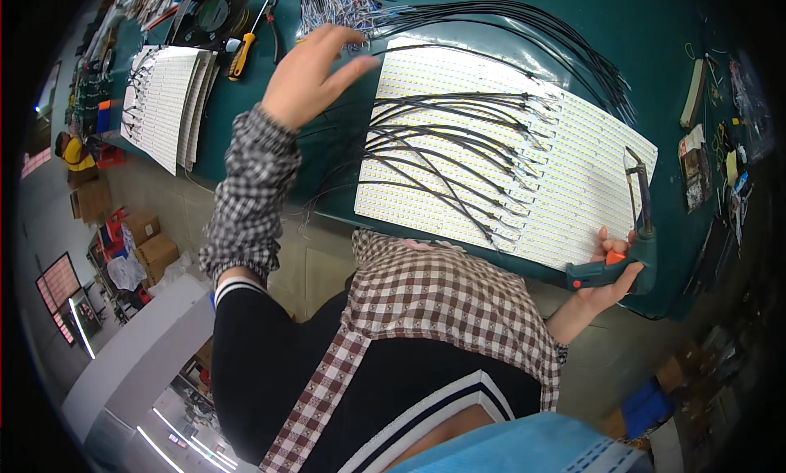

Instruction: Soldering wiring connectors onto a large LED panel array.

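My left hand [315,72] is raised over the far left part of the table, thumb and fingers apart, with nothing visible between them. Just beyond it lies a bundle of black wires [508,19] with pale, stripped ends heaped together [336,11]. My right hand [610,289] is wrapped round a green soldering gun [644,264] with an orange trigger, its thin tip pointing away over the panel's right end. In front of me lies a white LED board panel [589,146]. Several black wires [450,133] rest across it, their ends along a row near its middle.
A stack of similar white panels [160,105] with short wires stands at the left edge of the green table [327,162]. A yellow-handled screwdriver [242,57] and a black fan [214,13] lie beyond it. Small tools and scraps [696,166] line the right side.
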Action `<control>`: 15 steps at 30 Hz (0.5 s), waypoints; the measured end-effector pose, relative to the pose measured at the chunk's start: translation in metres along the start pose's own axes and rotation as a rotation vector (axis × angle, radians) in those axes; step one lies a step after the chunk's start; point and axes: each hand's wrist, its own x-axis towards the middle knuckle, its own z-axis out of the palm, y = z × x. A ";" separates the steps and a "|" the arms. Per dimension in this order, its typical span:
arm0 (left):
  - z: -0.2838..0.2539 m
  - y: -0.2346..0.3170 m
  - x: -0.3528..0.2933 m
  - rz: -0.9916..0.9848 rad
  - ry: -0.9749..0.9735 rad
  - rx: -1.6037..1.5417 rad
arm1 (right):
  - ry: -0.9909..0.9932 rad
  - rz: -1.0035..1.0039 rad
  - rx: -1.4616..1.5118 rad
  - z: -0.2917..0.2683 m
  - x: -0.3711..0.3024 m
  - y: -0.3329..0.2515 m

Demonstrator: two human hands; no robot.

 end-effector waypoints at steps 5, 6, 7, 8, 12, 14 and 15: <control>0.003 0.002 -0.019 -0.079 -0.218 -0.036 | 0.050 0.013 0.004 0.000 -0.003 0.001; -0.001 0.009 -0.025 0.037 -0.114 -0.011 | 0.041 0.002 0.017 -0.001 -0.003 0.001; -0.018 0.013 -0.036 -0.008 -0.180 0.037 | 0.030 0.003 0.035 0.006 -0.011 -0.005; -0.030 0.014 -0.048 -0.009 -0.204 0.026 | 0.050 0.018 0.025 0.013 -0.021 -0.011; -0.035 0.014 -0.072 -0.316 -0.362 -0.207 | 0.045 0.034 0.078 0.008 -0.014 -0.008; -0.050 0.034 -0.102 -0.332 -0.489 -0.329 | 0.048 0.041 0.100 0.001 -0.037 -0.003; -0.050 0.044 -0.104 -0.267 -0.562 -0.297 | 0.042 0.027 0.112 0.000 -0.036 -0.001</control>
